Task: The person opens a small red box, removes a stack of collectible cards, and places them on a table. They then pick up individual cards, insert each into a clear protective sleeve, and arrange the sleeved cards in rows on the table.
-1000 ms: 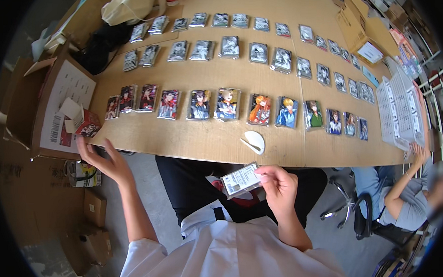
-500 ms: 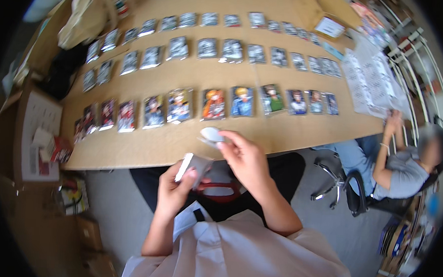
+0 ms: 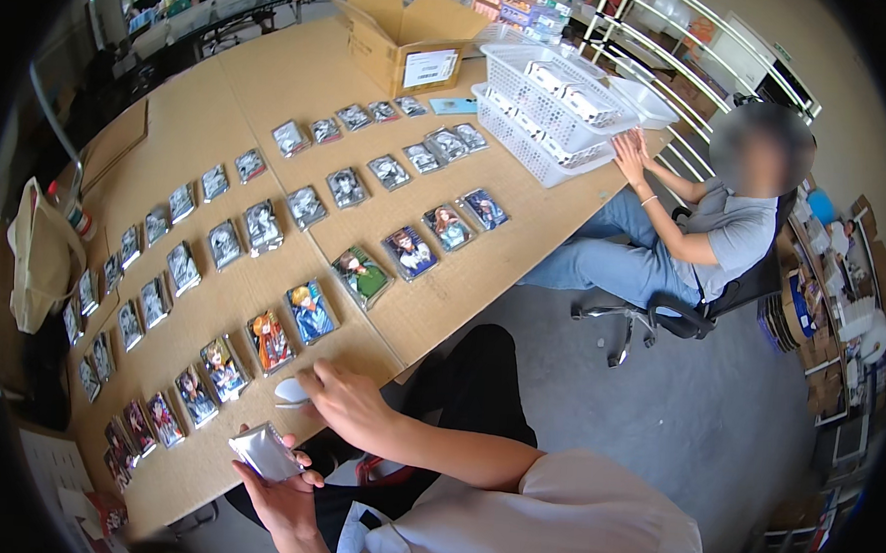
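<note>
My left hand (image 3: 284, 496) is low at the table's near edge, its fingers closed around a silver foil packet (image 3: 269, 452) with a shiny, flat face. Just right of it, my right hand (image 3: 345, 396) has its fingers bent together beside a small white oval object (image 3: 292, 392). The fingertips are at that object's edge; whether they grip it or anything else I cannot make out. Closest on the cardboard-covered table (image 3: 431, 316) is a row of colourful picture-card packs, among them an orange one (image 3: 270, 341) and a blue one (image 3: 311, 312).
Behind them run two rows of grey-toned packs (image 3: 263, 225). Farther off are an open cardboard box (image 3: 415, 45) and stacked white baskets (image 3: 547, 102). A seated person (image 3: 711, 220) has their hands by the baskets. A cloth bag (image 3: 43, 256) is at left.
The view has swung to the right and lifted, bringing the box and baskets fully in. The packet in my left hand now shows its broad silver face. My right hand stays beside the white oval object.
</note>
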A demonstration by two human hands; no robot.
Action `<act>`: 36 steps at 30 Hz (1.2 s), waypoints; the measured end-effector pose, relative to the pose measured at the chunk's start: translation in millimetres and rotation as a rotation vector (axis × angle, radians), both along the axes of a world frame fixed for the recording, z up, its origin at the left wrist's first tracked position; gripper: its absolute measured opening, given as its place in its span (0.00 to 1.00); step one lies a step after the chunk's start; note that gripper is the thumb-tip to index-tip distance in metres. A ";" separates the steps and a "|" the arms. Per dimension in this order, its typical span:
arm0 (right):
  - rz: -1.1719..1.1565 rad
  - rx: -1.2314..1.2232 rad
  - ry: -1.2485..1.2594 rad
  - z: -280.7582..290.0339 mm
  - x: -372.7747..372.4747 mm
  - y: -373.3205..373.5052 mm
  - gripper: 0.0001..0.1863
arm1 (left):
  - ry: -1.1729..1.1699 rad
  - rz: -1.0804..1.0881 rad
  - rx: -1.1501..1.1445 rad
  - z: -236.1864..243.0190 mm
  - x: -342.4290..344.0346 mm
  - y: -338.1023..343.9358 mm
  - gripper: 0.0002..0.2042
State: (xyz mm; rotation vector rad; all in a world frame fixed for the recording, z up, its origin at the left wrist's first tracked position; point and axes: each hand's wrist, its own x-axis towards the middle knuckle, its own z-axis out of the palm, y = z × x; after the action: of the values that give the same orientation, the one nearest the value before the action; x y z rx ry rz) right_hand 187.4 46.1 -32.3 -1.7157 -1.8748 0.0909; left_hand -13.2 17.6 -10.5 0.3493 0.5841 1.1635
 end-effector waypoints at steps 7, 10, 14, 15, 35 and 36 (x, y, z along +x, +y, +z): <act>0.038 0.021 0.197 1.2 5.3 -2.2 0.28 | -0.046 -0.042 0.089 -13.2 -5.0 3.0 0.35; 0.056 0.023 0.325 6.3 2.8 -1.8 0.22 | -0.026 -0.056 0.172 -17.8 -11.4 3.1 0.40; 0.054 0.046 0.443 -4.4 8.9 -6.8 0.19 | -0.212 -0.091 -0.126 -57.3 -39.3 29.5 0.39; 0.064 0.057 0.487 -6.2 9.9 -7.0 0.18 | -0.457 -0.042 -0.219 -47.6 -27.5 27.7 0.31; 0.349 -0.316 1.216 19.6 47.5 -38.0 0.13 | 0.815 -0.002 0.413 -9.8 18.9 20.9 0.15; 0.342 -0.338 1.219 29.2 46.7 -41.2 0.13 | 0.829 -0.004 0.425 -10.0 19.5 21.1 0.16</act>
State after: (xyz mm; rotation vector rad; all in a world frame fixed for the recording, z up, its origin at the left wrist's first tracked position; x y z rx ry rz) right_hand 234.1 4.9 -3.2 -1.0184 -1.1685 1.3152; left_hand 6.3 38.7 -20.5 1.2277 1.0455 1.1102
